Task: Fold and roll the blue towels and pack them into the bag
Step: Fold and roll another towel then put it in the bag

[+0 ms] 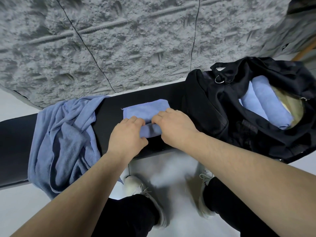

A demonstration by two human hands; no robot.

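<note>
- The half-rolled towel (147,113) lies on the surface (15,134), its rolled part at the near end, its flat part stretching away toward the wall (119,40).
- The left hand (127,134) and right hand (174,125) sit side by side on the roll, the flat part just beyond their fingers.
- A heap of loose towels (63,139) lies left of the left hand, draped over the near edge of the surface.
- The bag (213,108) stands right of the right hand, on the same surface.
- Two rolled towels (263,103) lie side by side inside the bag.
- The floor (174,177) and the person's shoes (138,189) are below the hands, nearer than the surface.
</note>
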